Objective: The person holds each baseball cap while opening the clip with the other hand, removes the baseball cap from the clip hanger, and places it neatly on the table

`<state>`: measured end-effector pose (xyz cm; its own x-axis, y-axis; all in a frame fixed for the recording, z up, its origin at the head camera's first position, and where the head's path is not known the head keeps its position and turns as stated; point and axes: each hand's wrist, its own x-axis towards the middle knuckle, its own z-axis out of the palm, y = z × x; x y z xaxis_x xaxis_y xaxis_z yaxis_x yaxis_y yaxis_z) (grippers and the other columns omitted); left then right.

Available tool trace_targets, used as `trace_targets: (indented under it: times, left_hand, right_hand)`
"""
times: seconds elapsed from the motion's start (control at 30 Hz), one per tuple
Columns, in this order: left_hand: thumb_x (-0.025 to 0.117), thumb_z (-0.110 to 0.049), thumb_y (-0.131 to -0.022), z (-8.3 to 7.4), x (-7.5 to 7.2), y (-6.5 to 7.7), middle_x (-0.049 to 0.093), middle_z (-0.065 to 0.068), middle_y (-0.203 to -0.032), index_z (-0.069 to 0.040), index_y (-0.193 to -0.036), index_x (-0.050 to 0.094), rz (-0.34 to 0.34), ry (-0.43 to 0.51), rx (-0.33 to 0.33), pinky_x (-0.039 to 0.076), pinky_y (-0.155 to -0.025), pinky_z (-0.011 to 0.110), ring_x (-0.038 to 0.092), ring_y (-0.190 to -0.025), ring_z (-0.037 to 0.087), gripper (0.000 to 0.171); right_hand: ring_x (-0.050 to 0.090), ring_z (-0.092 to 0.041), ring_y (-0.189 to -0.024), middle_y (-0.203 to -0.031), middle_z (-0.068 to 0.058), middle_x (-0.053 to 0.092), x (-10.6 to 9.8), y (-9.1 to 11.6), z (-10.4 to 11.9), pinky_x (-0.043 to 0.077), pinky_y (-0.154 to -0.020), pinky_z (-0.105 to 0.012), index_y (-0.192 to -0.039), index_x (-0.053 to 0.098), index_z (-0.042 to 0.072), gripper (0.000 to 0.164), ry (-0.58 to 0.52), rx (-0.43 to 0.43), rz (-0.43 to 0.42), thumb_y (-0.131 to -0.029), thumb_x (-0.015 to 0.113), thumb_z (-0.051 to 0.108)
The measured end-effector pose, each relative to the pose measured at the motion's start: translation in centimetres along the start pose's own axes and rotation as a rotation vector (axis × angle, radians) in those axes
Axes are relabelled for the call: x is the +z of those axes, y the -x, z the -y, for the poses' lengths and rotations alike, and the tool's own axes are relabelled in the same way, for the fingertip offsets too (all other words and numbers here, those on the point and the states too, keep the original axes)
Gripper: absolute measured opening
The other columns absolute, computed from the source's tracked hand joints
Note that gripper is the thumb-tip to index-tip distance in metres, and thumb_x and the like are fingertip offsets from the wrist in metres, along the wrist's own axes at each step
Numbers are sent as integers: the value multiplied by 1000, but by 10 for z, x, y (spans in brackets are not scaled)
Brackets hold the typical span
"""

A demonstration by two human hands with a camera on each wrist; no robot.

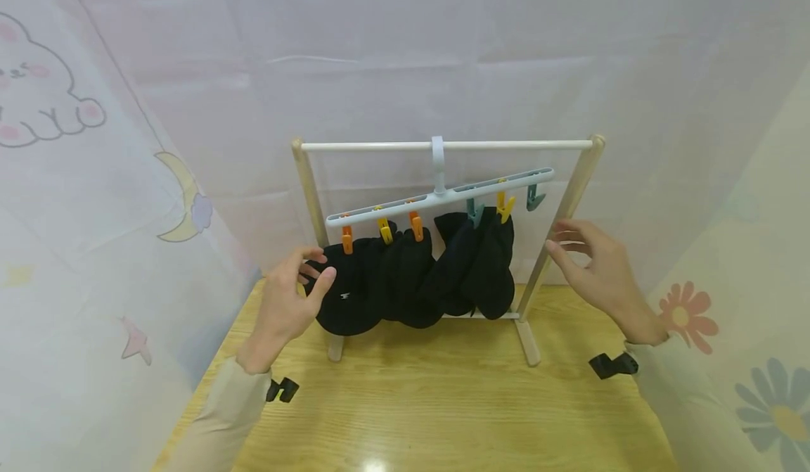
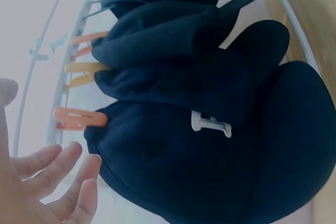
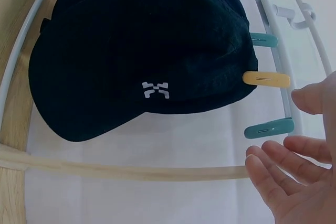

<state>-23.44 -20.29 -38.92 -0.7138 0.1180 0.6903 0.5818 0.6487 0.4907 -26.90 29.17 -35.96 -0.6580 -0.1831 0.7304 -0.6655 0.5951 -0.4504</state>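
Observation:
Dark baseball caps (image 1: pixel 354 303) hang in a row from a pale blue clip hanger (image 1: pixel 392 209), which tilts down to the left. Orange, yellow and green clips grip their upper edges. The rightmost green clip (image 3: pixel 270 128) has nothing in it. My left hand (image 1: pixel 287 310), thumb and fingers spread, is beside the leftmost cap, fingertips close to its edge and just below the end orange clip (image 2: pixel 79 118). On the other side, my right hand (image 1: pixel 595 268) holds nothing, its fingers loosely bent near the rack's right post. A small white emblem (image 3: pixel 156 90) marks the right cap.
The hanger hooks over the white top bar (image 1: pixel 367 147) of a wooden-sided rack (image 1: pixel 572 190). The rack's feet stand on a wood-grain table (image 1: pixel 436 402). Behind is a pale cloth backdrop (image 1: pixel 392 57), with printed cloth at both sides.

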Motion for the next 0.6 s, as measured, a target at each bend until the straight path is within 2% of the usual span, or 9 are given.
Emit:
trace_targets:
  times: [0.23, 0.43, 0.6]
  left_hand:
    - [72, -22, -102, -12, 7, -3, 74, 13, -117, 1, -128, 66, 8, 54, 26, 59, -76, 48, 71, -88, 23, 35]
    - [71, -22, -103, -23, 15, -6, 74, 13, -119, 0, -130, 65, 25, 82, 39, 58, -78, 39, 70, -90, 20, 36]
    - [70, -24, -104, -29, 21, -10, 73, 12, -119, 0, -130, 65, 38, 102, 46, 57, -80, 38, 70, -91, 19, 36]
  right_hand:
    - [65, 3, -108, -121, -23, 72, 3, -3, 3, 50, -92, -5, -135, 65, -6, 40, -1, 18, 1, -96, 74, -4]
    - [63, 8, -108, -124, -24, 72, 9, -9, 2, 49, -93, -4, -137, 66, -4, 42, -29, 27, -2, -96, 74, -4]
    - [61, 11, -107, -123, -22, 73, 13, -15, 5, 48, -92, -4, -135, 66, -4, 40, -36, 27, 2, -97, 74, -4]
